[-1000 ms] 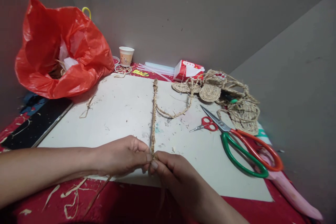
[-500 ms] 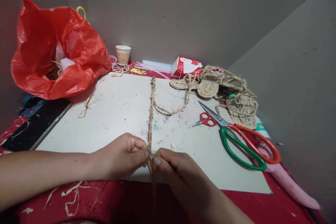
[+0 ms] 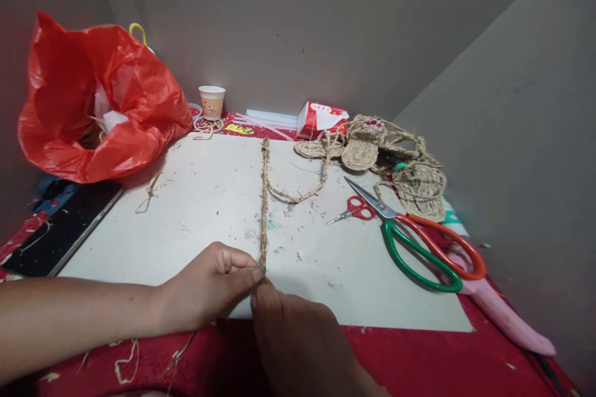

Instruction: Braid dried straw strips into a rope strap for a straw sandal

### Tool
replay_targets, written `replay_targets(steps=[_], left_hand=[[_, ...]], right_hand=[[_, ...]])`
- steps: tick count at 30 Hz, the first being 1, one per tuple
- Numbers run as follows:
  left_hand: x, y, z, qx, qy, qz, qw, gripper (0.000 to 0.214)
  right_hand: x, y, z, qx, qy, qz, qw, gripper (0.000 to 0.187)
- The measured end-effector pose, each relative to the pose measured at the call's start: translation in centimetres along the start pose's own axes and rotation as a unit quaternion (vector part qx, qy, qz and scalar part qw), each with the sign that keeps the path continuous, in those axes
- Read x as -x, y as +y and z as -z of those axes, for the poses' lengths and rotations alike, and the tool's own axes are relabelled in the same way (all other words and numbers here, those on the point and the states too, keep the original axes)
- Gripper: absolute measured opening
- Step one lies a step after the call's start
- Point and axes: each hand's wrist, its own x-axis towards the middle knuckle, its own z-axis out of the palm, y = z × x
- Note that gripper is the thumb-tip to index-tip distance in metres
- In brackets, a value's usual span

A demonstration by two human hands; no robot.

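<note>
A braided straw cord runs straight away from me down the middle of a white board. From its far part a thinner loop of cord curves right toward a pile of woven straw pieces. My left hand pinches the near end of the braid between thumb and fingers. Just below it, my right hand is closed, knuckles up, at the loose strands under the braid; its fingertips are mostly hidden. The strands themselves are largely covered by this hand.
Large scissors with green and orange handles and small red scissors lie on the right. A red plastic bag and a dark phone-like slab are left. Behind stand a paper cup and a tissue pack.
My right hand has turned over and moved down and left, below the left hand, now covering the strands. My left hand keeps its pinch. The view has shifted slightly.
</note>
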Motion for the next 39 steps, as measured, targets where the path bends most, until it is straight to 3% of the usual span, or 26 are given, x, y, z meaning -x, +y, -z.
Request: replay_targets(steps=[5,9,11,13,14,16,17,18,20,23,25,32,36,39], left_hand=[[0.1,0.0,-0.5,0.032,-0.002,-0.017,0.999,0.038],[0.1,0.1,-0.3,0.021,0.004,-0.003,1.000,0.034],[0.1,0.2,-0.1,0.019,0.008,-0.007,1.000,0.033],[0.2,0.3,0.0,0.024,0.004,-0.016,1.000,0.033],[0.2,0.3,0.1,0.028,0.002,-0.022,0.999,0.032],[0.3,0.5,0.1,0.036,-0.004,-0.032,0.999,0.032],[0.3,0.6,0.0,0.040,-0.007,-0.036,0.999,0.032],[0.3,0.6,0.0,0.042,-0.011,-0.041,0.998,0.032],[0.1,0.7,-0.1,0.048,-0.021,-0.063,0.997,0.032],[-0.1,0.6,0.0,0.049,-0.042,-0.094,0.994,0.032],[-0.2,0.5,0.1,0.030,-0.039,-0.075,0.996,0.032],[0.1,1.6,0.8,-0.064,-0.091,-0.003,0.994,0.033],[0.3,2.6,1.2,-0.132,-0.109,-0.028,0.985,0.029],[0.3,2.1,1.3,-0.133,-0.110,-0.016,0.985,0.029]], right_hand=[[0.1,-0.9,-0.1,0.012,0.025,0.041,0.999,0.022],[0.2,-1.5,-2.0,-0.013,0.047,0.213,0.976,0.011],[0.5,-1.0,-2.2,-0.090,0.050,0.256,0.961,0.022],[1.1,0.1,-1.4,-0.211,0.111,0.211,0.948,0.035],[1.4,0.8,-0.8,-0.294,0.186,0.149,0.925,0.037],[1.7,2.1,0.7,-0.335,0.248,0.082,0.905,0.030],[1.6,2.5,1.3,-0.405,0.302,-0.009,0.863,0.030],[1.4,2.8,1.8,-0.471,0.313,-0.047,0.824,0.028],[0.5,3.0,2.0,-0.569,0.233,-0.052,0.787,0.032],[-0.9,2.8,1.1,-0.620,0.042,0.004,0.783,0.035],[-1.4,2.8,0.6,-0.619,-0.021,0.016,0.785,0.041],[-1.8,3.9,0.4,-0.585,-0.070,0.037,0.807,0.044],[-2.2,3.5,-0.3,-0.588,-0.043,0.007,0.807,0.045],[-2.2,2.8,-0.8,-0.594,0.003,-0.025,0.804,0.043]])
